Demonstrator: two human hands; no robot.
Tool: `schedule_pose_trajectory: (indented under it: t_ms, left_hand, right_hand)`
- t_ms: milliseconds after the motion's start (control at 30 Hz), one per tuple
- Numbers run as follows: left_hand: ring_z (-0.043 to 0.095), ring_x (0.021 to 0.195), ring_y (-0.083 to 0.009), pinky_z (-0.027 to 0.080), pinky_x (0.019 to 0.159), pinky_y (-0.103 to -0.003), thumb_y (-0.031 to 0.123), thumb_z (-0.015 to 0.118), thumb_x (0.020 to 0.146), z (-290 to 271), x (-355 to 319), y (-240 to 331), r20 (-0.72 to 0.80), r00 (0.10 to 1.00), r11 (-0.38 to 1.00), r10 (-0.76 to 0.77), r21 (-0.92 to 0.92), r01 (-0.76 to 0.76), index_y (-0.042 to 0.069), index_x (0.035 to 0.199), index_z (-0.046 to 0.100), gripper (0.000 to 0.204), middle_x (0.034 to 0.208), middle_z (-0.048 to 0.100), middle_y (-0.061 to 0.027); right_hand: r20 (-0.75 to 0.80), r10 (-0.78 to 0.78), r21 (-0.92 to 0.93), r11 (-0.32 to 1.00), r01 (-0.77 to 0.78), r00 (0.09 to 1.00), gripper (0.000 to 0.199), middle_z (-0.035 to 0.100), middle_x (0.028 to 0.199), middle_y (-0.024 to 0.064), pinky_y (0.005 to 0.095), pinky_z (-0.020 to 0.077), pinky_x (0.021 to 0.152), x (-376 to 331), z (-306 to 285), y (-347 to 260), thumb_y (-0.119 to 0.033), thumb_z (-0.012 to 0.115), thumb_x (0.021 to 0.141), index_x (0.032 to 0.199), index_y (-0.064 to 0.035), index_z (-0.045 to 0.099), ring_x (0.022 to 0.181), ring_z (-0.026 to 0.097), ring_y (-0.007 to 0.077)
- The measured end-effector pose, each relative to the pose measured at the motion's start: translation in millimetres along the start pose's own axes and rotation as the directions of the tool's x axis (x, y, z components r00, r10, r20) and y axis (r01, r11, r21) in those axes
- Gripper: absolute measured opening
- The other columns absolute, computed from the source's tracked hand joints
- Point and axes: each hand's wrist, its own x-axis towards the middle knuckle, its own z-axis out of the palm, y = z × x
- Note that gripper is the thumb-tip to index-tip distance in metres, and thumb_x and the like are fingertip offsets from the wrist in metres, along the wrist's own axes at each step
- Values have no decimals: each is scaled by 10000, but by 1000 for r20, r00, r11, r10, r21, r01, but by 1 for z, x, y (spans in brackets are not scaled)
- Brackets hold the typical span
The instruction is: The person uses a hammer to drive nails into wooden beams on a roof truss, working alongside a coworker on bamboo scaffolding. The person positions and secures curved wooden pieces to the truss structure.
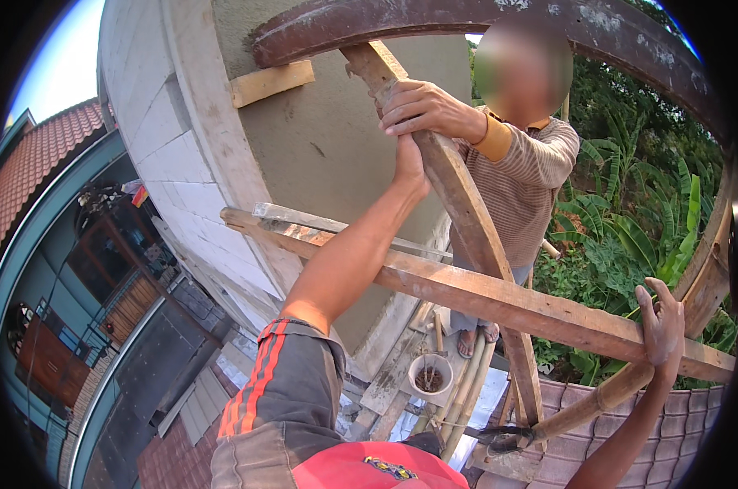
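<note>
A long wooden beam (483,287) slants across in front of me, and a weathered upright plank (467,200) crosses behind it. My left hand (410,163) is closed on the upper part of the plank, its fingers partly hidden. Just above it, another person's hand (426,108) grips the same plank. At the right, my right hand (663,326) lies against the beam near its end, fingers bent over the top edge. A bamboo pole (601,399) runs just below that hand.
The other person (511,187) stands opposite on the scaffold boards. A dark curved timber (467,24) spans overhead. A plastered wall (344,147) rises at left. Below are a bucket (430,376) with tools, bamboo poles (469,391) and roof tiles (678,432). Houses lie far below left.
</note>
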Motion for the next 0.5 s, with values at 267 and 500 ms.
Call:
schedule_pose_trajectory:
  t_ms: [267, 500]
  left_hand:
    - [621, 1336, -255, 539, 1136, -445, 630, 337, 1153, -5, -5, -10, 209, 969, 989, -129, 94, 111, 55, 1578, 381, 716, 1471, 570, -128]
    - [520, 1452, -210, 463, 1222, -422, 543, 339, 1185, 4, -7, -10, 338, 908, 967, -250, 140, 214, 59, 1603, 348, 640, 1553, 500, -87]
  right_hand:
    - [40, 17, -35, 999, -16, 999, 529, 748, 1185, 250, 481, 515, 917, -1, -5, -13, -474, 627, 1069, 1354, -33, 687, 1006, 683, 431]
    - [-2, -20, -22, 1000, 20, 1000, 512, 754, 1207, 240, 493, 526, 953, 2, 2, -4, -459, 653, 1058, 1342, -35, 697, 1067, 697, 438]
